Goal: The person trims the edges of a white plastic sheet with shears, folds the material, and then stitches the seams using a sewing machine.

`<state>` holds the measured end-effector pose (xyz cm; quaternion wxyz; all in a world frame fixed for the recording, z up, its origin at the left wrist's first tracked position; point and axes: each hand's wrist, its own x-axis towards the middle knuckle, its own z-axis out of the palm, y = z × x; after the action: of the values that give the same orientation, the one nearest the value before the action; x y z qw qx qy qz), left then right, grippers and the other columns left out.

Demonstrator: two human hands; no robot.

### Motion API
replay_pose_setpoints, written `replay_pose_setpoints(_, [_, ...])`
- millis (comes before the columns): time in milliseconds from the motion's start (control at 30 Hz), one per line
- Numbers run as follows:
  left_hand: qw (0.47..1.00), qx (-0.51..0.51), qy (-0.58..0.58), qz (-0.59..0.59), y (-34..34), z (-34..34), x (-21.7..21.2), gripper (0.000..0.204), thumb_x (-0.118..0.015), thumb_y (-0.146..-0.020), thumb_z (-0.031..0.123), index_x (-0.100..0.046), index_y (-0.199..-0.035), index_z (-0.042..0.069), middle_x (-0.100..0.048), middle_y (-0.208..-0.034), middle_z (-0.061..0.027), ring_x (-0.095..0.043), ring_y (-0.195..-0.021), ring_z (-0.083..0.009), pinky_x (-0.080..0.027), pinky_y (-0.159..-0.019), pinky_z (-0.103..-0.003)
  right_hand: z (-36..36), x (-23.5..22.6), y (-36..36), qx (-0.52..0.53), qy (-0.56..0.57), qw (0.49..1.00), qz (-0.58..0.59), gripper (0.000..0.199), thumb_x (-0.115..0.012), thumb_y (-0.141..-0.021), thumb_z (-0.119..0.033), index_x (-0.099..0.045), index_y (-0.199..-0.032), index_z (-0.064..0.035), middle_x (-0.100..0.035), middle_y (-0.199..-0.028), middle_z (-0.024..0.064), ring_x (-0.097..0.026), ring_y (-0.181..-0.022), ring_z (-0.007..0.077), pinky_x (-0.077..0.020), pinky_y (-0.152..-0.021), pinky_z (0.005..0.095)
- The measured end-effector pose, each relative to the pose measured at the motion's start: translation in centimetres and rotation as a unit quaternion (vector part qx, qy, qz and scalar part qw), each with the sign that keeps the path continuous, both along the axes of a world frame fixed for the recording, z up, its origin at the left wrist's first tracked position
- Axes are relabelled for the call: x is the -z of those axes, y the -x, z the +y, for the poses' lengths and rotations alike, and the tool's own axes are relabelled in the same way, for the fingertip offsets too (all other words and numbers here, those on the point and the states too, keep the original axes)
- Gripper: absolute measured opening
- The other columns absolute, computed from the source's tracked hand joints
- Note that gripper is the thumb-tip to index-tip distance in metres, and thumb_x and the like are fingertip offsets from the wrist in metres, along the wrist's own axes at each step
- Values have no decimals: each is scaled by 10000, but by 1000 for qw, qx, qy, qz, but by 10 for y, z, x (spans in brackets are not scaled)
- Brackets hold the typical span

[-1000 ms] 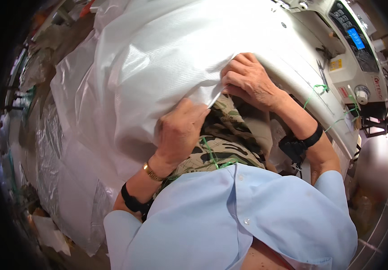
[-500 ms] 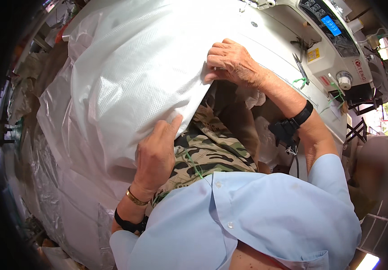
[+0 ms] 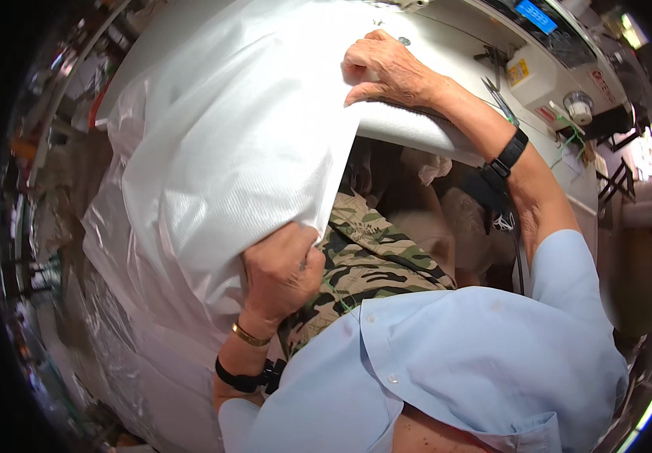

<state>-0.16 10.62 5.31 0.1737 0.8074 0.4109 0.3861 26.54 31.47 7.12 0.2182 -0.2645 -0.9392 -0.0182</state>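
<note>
A large white woven sheet [image 3: 220, 166] spreads over the table and drapes down towards my lap. At the sheet's near edge, my left hand [image 3: 284, 264] is closed in a fist with the fabric gathered in it. Farther up, my right hand [image 3: 388, 72] pinches the same sheet near its corner, thumb below and fingers curled. Between the two hands the edge runs taut. Beneath my right wrist, a white folded strip [image 3: 417, 130] lies along the table's front edge; whether it belongs to the sheet, I cannot tell.
A white sewing machine [image 3: 545, 98] with a lit blue display stands at the far right. Thread snips [image 3: 500, 98] and green thread [image 3: 572, 137] lie beside it. Camouflage cloth [image 3: 379, 249] covers my lap. Crinkled clear plastic [image 3: 126, 332] hangs at the left.
My left hand has gone from an outstretched finger on the sheet to a closed grip on its edge. My right hand has moved slightly up. The white strip now shows beneath my right wrist.
</note>
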Motion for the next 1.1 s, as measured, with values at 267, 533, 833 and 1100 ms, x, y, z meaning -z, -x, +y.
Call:
replay_pose_setpoints(267, [994,52,-15,93,-11,9,3,33,-577,-689,14,-599,-701,35,-537,-593,-93,-531,-473,-277,-438,-469,-357,-7,10,-3,236,-30,971,13,508,-713,-768,-493,-566,-1025,-80,-635,-911,90,-627,-935,250,-495,-887,400])
replay_pose_setpoints(533, [988,79,-14,135,-21,29,-3,55,-605,-723,41,-563,-689,51,-528,-599,-97,-543,-498,-281,-449,-491,-376,-9,12,-7,253,-10,967,-1,605,-587,-824,-602,-603,-1115,-72,-652,-961,116,-627,-982,269,-441,-970,454])
replay_pose_setpoints(833, [984,97,-39,147,-51,88,-21,143,-615,-734,45,-492,-661,41,-506,-600,-118,-532,-502,-308,-442,-493,-397,-11,15,-13,215,9,975,49,788,-517,-848,-661,-516,-1264,9,-617,-1033,177,-597,-1070,330,-395,-1002,477])
replay_pose_setpoints(1100, [975,81,-76,192,-81,143,-27,142,-611,-732,43,-509,-639,7,-529,-625,-160,-567,-556,-339,-493,-549,-422,-19,12,-19,215,68,974,20,863,-502,-860,-651,-449,-1329,72,-490,-1343,264,-481,-1221,374,-320,-1077,454])
